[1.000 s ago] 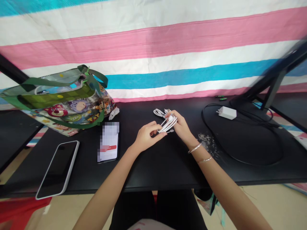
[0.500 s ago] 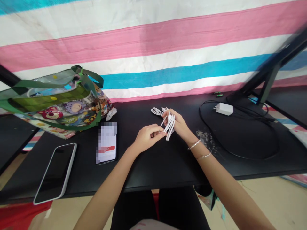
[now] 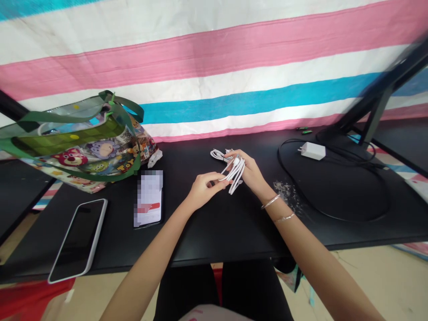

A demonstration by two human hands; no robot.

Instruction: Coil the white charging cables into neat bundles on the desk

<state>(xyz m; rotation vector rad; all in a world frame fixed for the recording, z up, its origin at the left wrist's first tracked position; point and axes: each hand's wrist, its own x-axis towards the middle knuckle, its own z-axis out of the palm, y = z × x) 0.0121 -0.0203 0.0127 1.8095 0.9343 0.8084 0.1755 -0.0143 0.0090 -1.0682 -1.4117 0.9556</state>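
My right hand (image 3: 250, 171) grips a coiled white cable (image 3: 234, 171) near the middle of the black desk (image 3: 214, 236). A loop of that cable sticks out to the left of my fingers, and other strands hang below them. My left hand (image 3: 203, 191) is close by, its fingertips pinching a strand of the bundle. A phone with a pixelated screen (image 3: 149, 198) lies to the left of my hands, and two thin bracelets (image 3: 271, 202) circle my right wrist.
A cartoon-printed tote bag (image 3: 83, 147) stands at the desk's left, near a phone in a white case (image 3: 78, 240). To the right are a white charger (image 3: 312, 150), a looped black cable (image 3: 321, 217) and a dark monitor stand (image 3: 374, 107).
The white cable bundle has turned in my hands, its strands now fanning downward and to the left. My left hand has shifted its hold slightly along the strands.
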